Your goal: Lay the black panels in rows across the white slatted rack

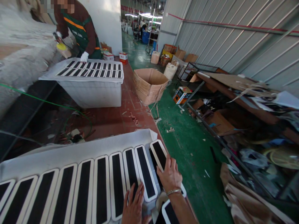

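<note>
My right hand (171,176) grips a long rounded panel (159,153), black in the middle with a white border, at the table's right end. Its fingers curl over the panel, and the hand and wrist cover much of its lower part. My left hand (134,203) lies with fingers stretched out over the lower end of a similar panel (130,168). Between the two hands is another such panel (146,174). Several more line up side by side to the left on a white-covered table (70,152). Part of one more panel (171,213) shows below my right wrist.
Across from me a co-worker (81,31) in white gloves holds a yellow-topped container (62,47) over a second table (93,90) with similar panels. A cardboard box (149,87) stands on the floor. A cluttered rack (233,102) lines the right side.
</note>
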`<state>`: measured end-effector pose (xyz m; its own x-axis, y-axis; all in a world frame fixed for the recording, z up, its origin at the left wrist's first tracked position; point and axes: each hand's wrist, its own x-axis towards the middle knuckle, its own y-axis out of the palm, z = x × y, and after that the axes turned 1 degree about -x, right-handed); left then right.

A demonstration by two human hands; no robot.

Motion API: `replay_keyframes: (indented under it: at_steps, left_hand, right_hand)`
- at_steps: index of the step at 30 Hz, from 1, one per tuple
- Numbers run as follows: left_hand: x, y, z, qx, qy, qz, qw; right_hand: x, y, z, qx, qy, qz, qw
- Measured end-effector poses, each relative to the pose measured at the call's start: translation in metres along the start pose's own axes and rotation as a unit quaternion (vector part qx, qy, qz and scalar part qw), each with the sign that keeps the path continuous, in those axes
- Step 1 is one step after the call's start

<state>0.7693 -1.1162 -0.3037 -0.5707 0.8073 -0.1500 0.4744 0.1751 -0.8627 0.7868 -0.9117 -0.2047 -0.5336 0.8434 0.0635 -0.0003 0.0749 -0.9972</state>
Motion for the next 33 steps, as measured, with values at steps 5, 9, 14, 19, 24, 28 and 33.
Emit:
replay_keyframes:
  at_steps: [5, 9, 14, 19, 24, 28, 33]
  left_hand:
    - [0.002, 0.002, 0.001, -0.006, -0.018, 0.029, 0.999]
    - [0.003, 0.01, 0.006, 0.005, -0.016, 0.046, 0.999]
    - [0.004, 0.015, 0.009, 0.008, -0.02, 0.06, 0.998]
    - [0.002, 0.017, 0.011, 0.02, -0.012, 0.053, 0.998]
    - [0.002, 0.027, 0.013, 0.035, -0.009, 0.03, 0.999]
    - [0.001, 0.027, 0.013, 0.032, 0.003, 0.003, 0.999]
    - [-0.001, -0.003, 0.002, 0.007, 0.023, 0.026, 0.999]
  right_hand:
    - [0.007, 0.021, 0.006, 0.039, 0.058, 0.067, 0.995]
    - [0.018, 0.039, 0.011, 0.051, 0.034, 0.107, 0.992]
    - [0.012, 0.056, 0.015, 0.052, 0.019, 0.131, 0.99]
    - [0.004, 0.063, 0.016, 0.043, -0.01, 0.141, 0.989]
    - [0.003, 0.065, 0.02, 0.02, -0.033, 0.14, 0.989]
    - [0.001, 0.064, 0.025, -0.008, -0.037, 0.146, 0.989]
    - [0.002, 0.062, 0.024, -0.014, -0.031, 0.166, 0.985]
